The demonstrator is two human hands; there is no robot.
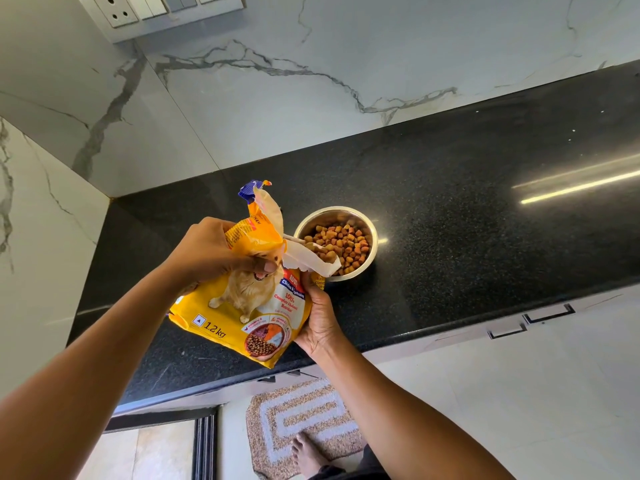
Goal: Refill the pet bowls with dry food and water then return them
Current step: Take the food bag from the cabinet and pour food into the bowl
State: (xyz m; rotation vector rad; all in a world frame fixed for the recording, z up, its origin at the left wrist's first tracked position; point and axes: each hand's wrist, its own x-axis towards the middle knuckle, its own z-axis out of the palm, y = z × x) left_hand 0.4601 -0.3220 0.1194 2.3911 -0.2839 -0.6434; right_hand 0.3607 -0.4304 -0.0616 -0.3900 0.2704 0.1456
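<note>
Both hands, left hand and right hand, fingers clamped on the tilted food bag, pour kibble into the steel bowl mid-frame; next, judging fullness, upright the bag.

1. A home kitchen: a polished black speckled stone countertop meets white grey-veined marble wall panels at its back edge.
2. A white wall socket-and-switch plate sits above the countertop's corner.
3. A beige patterned floor mat lies below its front edge, beside white handled cabinet fronts.

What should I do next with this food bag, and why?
Probably tip the bag upright to stop pouring: the steel bowl already holds plenty of kibble, and the bag's torn mouth is over its rim. Both the left hand and right hand grip it.
</note>
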